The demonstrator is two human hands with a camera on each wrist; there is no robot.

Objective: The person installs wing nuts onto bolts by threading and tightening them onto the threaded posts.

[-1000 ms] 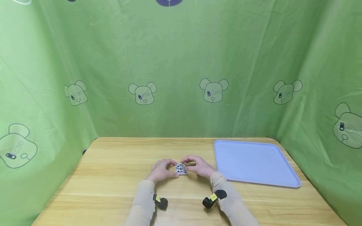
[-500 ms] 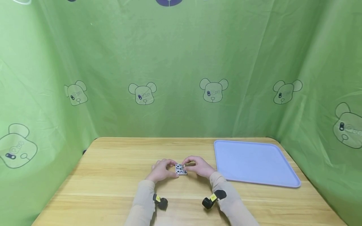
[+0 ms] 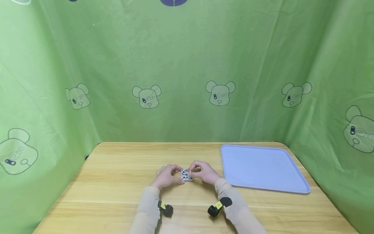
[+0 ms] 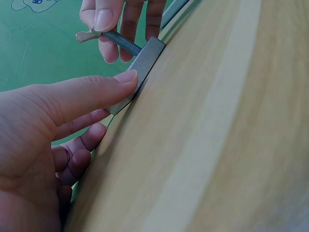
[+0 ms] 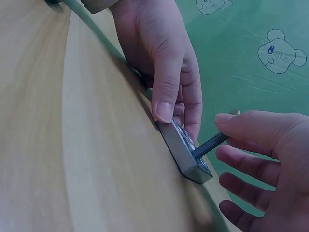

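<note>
A small square grey block (image 3: pixel 187 175) with several round holes in its top face lies on the wooden table. My left hand (image 3: pixel 167 177) pinches it from the left, thumb on the near side, as the left wrist view shows. A threaded wing bolt (image 4: pixel 123 42) stands in the block, its shank rising from the top face. My right hand (image 3: pixel 205 173) pinches the bolt near its head between thumb and forefinger; the other fingers are loosely bent beside the block (image 5: pixel 186 152). In the right wrist view the fingertips cover most of the bolt's head.
A light blue-purple tray (image 3: pixel 263 169) lies on the table (image 3: pixel 122 195), right of my right hand. Green curtains (image 3: pixel 181 123) with bear-head prints surround the table's back and sides. A black camera (image 3: pixel 214 211) is strapped to the right wrist, another to the left.
My right fingers have shifted slightly around the bolt's head, and the right wrist has moved a little to the left. The left hand and the block stay in place.
</note>
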